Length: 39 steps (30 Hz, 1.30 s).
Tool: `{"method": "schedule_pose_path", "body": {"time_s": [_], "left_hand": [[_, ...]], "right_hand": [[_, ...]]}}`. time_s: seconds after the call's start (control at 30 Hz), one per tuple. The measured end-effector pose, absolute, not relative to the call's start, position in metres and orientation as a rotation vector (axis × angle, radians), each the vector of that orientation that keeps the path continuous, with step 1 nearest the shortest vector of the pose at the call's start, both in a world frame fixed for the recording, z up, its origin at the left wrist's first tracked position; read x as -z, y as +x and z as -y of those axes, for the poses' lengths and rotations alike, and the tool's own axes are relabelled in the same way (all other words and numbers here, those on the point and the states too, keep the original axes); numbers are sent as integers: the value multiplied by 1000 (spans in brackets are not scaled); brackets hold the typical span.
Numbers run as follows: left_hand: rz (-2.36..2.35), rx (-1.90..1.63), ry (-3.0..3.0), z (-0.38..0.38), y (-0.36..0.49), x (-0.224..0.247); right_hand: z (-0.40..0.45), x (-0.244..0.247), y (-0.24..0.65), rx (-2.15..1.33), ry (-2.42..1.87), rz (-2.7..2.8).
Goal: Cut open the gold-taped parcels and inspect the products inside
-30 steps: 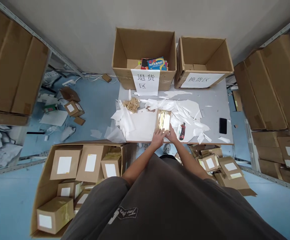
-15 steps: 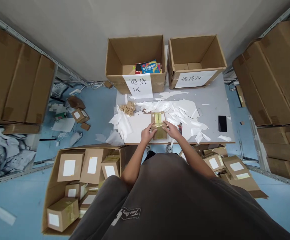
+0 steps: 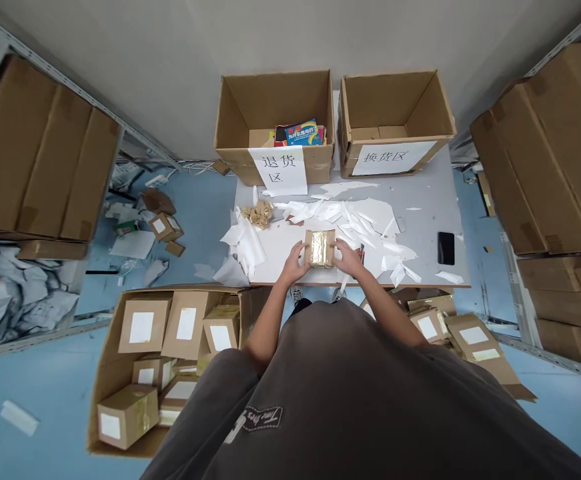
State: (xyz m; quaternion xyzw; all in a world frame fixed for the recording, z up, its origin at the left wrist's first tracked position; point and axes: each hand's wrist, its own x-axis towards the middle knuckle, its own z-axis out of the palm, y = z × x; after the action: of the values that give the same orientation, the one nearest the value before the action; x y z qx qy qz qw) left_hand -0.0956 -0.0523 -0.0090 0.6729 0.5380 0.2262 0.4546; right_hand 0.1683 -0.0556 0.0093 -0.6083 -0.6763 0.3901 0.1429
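Note:
A small cardboard box (image 3: pixel 320 249) with shiny clear tape across its face is held at the front of the table. My left hand (image 3: pixel 295 264) grips its left side, and my right hand (image 3: pixel 347 258) grips the right side. Close by my right hand lies a dark and red slim item (image 3: pixel 360 253), partly covered by the fingers, its kind unclear. Torn white paper scraps (image 3: pixel 330 212) spread behind the box. Crumpled brown paper (image 3: pixel 259 214) lies to the left, beyond a heap of white sheets (image 3: pixel 246 248).
Two open cartons with paper signs stand at the back: the left carton (image 3: pixel 230 160) contains books. A black phone (image 3: pixel 445 248) lies at the table's right. A large carton (image 3: pixel 101 393) of parcels sits at lower left, and more flattened boxes (image 3: pixel 475 333) are at lower right.
The box has been turned between my hands: the face with the white label has gone from view, and a shiny taped face now shows. My hands have shifted to its two sides.

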Motion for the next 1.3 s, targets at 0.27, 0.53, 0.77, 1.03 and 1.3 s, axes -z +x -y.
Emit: {"method": "schedule_pose_path", "body": {"time_s": [0.27, 0.53, 0.77, 1.03, 1.3], "left_hand": [[-1500, -525, 1597, 57, -84, -2], [-1436, -294, 1552, 21, -68, 26], [-1379, -350, 1675, 52, -93, 44], [-1331, -244, 1609, 116, -90, 57], [-1420, -221, 1690, 103, -74, 54]], "right_hand": [[74, -16, 156, -1002, -1784, 1939], [11, -4, 153, -1171, -2022, 1980], [47, 16, 172, -1198, -1933, 1886], [122, 46, 171, -1433, -1720, 1929], [97, 58, 172, -1421, -1646, 1915]]}}
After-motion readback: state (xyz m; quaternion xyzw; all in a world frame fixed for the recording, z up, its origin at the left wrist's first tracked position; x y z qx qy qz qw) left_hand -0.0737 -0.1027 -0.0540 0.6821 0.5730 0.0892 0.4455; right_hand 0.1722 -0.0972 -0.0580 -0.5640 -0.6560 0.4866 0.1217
